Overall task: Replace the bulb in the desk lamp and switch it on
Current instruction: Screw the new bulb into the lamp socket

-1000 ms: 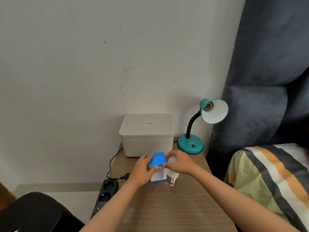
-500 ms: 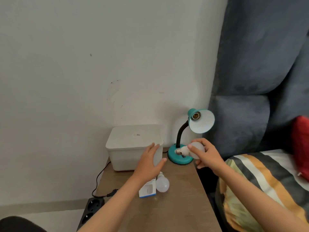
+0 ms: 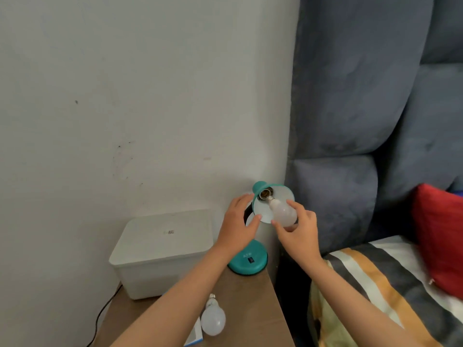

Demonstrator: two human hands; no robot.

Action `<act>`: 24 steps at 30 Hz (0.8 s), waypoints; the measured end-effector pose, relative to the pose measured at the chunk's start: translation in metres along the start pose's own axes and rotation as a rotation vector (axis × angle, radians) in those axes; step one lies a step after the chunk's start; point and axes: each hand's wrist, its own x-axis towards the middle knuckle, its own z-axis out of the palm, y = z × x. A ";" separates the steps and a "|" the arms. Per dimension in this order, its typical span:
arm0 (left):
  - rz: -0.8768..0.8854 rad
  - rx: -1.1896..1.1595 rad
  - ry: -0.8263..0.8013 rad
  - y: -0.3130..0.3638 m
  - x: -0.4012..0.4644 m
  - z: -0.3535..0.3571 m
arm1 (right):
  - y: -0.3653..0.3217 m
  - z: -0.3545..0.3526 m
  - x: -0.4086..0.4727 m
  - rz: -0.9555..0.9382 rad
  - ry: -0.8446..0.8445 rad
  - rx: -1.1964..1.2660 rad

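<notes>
Insertion: bulb meets socket.
At socket's 4 o'clock right hand grips bulb; left hand pinches shade at 9. Next, likely: seat thread, twist clockwise.

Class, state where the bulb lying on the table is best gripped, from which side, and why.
Grip the bulb by its round white globe, from above on the near side. It lies on its side on the table, screw cap pointing away toward the lamp base, so the wide globe faces the person.

White scuffed wall — grey padded headboard beside it.
</notes>
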 end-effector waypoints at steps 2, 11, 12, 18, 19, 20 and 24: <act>0.000 -0.018 0.010 -0.003 0.012 0.008 | 0.007 0.009 0.008 -0.001 -0.023 0.016; 0.074 -0.017 0.172 -0.018 0.034 0.034 | 0.021 0.028 0.026 -0.005 -0.013 0.019; 0.076 -0.022 0.189 -0.019 0.035 0.036 | 0.021 0.029 0.027 -0.009 -0.014 0.019; 0.061 -0.067 0.228 -0.020 0.037 0.039 | 0.013 0.032 0.032 0.002 0.009 0.041; 0.060 -0.076 0.231 -0.020 0.037 0.039 | 0.012 0.031 0.032 0.007 0.015 0.030; 0.059 -0.083 0.232 -0.020 0.038 0.039 | 0.011 0.032 0.033 0.021 0.020 0.018; 0.039 -0.100 0.210 -0.020 0.040 0.038 | 0.008 0.032 0.035 0.121 0.063 0.057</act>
